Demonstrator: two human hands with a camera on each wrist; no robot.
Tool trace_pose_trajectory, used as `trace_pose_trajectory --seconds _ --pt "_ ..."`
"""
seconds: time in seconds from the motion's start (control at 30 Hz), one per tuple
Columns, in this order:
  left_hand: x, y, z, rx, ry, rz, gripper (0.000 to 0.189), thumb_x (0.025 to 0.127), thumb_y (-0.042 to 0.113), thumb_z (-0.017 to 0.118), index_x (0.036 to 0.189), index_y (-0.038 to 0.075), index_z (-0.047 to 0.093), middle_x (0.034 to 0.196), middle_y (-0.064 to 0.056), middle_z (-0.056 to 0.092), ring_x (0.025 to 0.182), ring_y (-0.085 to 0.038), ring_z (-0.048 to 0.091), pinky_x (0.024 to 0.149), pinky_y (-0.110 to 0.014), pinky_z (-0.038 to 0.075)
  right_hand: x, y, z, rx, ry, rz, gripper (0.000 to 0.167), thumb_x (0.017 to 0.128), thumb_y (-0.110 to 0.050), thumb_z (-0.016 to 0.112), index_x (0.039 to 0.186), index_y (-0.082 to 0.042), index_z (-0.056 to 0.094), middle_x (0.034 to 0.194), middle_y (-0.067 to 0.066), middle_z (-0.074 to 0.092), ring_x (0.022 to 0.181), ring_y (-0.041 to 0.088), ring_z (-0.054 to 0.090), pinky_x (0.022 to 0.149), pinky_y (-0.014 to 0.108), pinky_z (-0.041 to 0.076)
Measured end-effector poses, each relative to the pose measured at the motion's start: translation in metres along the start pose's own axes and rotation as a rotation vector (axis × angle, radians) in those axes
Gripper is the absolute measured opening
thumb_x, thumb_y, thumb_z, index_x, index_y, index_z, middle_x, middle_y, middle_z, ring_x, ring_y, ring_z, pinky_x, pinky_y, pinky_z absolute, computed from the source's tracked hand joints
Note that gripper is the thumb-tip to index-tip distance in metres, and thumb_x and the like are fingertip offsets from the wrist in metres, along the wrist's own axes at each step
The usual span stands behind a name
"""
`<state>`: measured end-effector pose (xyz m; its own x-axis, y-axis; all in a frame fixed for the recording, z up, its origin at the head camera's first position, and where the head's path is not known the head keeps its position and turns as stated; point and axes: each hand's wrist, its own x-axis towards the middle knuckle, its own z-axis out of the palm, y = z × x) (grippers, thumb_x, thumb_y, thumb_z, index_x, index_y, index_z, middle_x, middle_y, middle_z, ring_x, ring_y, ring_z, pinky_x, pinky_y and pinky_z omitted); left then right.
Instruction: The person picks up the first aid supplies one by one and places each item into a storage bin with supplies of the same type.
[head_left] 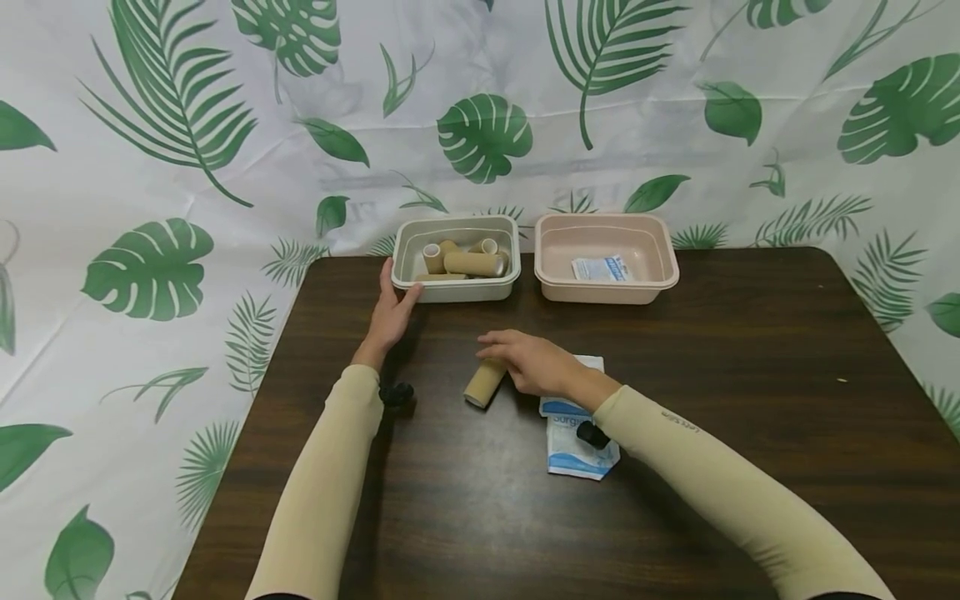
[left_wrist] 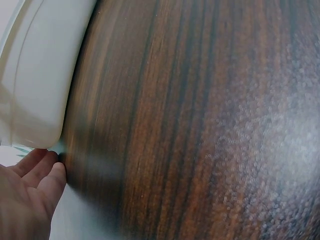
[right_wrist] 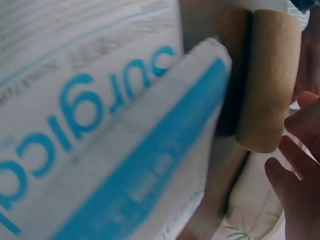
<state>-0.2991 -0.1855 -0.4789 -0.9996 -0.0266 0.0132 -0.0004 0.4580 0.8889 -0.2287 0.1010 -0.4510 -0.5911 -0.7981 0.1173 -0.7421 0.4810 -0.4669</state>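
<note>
My left hand (head_left: 390, 315) rests against the front left corner of a pale grey plastic bin (head_left: 465, 292), fingers along its side and thumb near the front. In the left wrist view, its fingers (left_wrist: 47, 167) lie nearly straight beside the bin's corner. My right hand (head_left: 528, 360) reaches over the far end of a brown cardboard tube (head_left: 483, 385) lying on the table. In the right wrist view, the fingertips (right_wrist: 280, 172) are spread by the tube's end, with nothing held. White and blue surgical packets (head_left: 577, 454) lie under the right wrist.
Several cardboard tubes (head_left: 472, 264) lie inside the grey bin. To its right stands a pink bin (head_left: 607, 293) with a white and blue packet (head_left: 600, 268) inside. Both stand at the back edge of the dark wooden table (head_left: 450, 517), before a leaf-patterned sheet (head_left: 405, 158).
</note>
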Motion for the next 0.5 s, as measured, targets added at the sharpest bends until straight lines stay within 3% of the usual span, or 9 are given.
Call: trace_pose_trajectory --seconds 0.23,0.5 --pt "0.0006 0.0004 0.0005 0.006 0.004 -0.007 0.079 0.100 0.047 0.051 0.158 0.029 0.001 0.158 -0.017 0.025 0.140 -0.034 0.031 0.112 -0.051 0.023 -0.0010 0.0024 0.0078 -0.001 -0.068 0.020 0.050 0.089 0.010 0.049 0.133 -0.008 0.061 0.148 0.011 0.046 0.141 0.029 0.034 0.111 0.043 0.030" --pt "0.0002 -0.0007 0.0005 -0.001 0.000 0.006 0.078 0.101 0.045 0.051 0.158 0.028 0.000 0.158 -0.018 0.024 0.140 -0.033 0.031 0.112 -0.050 0.024 0.0023 0.0024 0.0089 -0.007 -0.071 0.005 0.041 0.093 0.004 0.054 0.132 -0.007 0.062 0.144 0.013 0.050 0.139 0.030 0.036 0.110 0.044 0.031"
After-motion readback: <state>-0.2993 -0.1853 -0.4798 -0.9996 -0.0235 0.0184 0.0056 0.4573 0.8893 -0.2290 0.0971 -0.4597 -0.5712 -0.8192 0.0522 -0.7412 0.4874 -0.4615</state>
